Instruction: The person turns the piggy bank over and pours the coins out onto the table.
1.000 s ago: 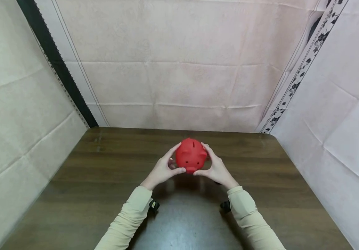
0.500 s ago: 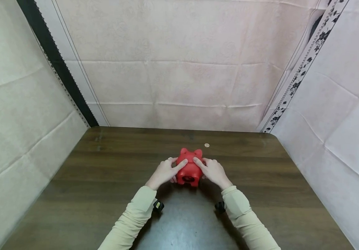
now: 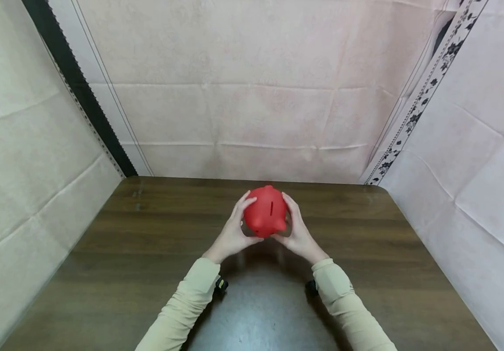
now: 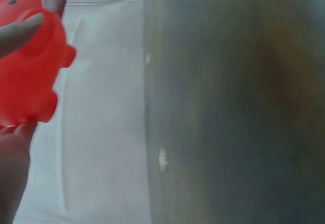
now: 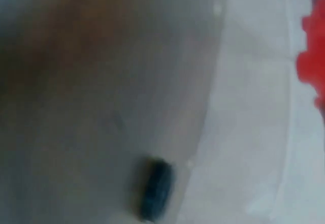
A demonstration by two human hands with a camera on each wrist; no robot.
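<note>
A red piggy bank (image 3: 266, 212) is held between both hands above the wooden table, with its dark coin slot facing the head camera. My left hand (image 3: 233, 233) holds its left side, fingers bent round it and thumb at the near edge. On the other side my right hand (image 3: 299, 236) grips it in the same way. The left wrist view shows the piggy bank (image 4: 30, 71) at its left edge with its stubby feet and a thumb across it. Only a blurred red part (image 5: 314, 56) appears in the right wrist view.
A blurred dark oblong object (image 5: 156, 189) lies on the table in the right wrist view. Small pale spots, one a whitish patch (image 4: 163, 159), lie near the table's far edge. Pale cloth walls (image 3: 243, 112) enclose the table (image 3: 124, 273) on three sides.
Half a second ago the piggy bank was lower and nearer, a dark round spot towards me. Both hands have since raised and turned it, bringing the slot into view; a pale disc behind is now hidden.
</note>
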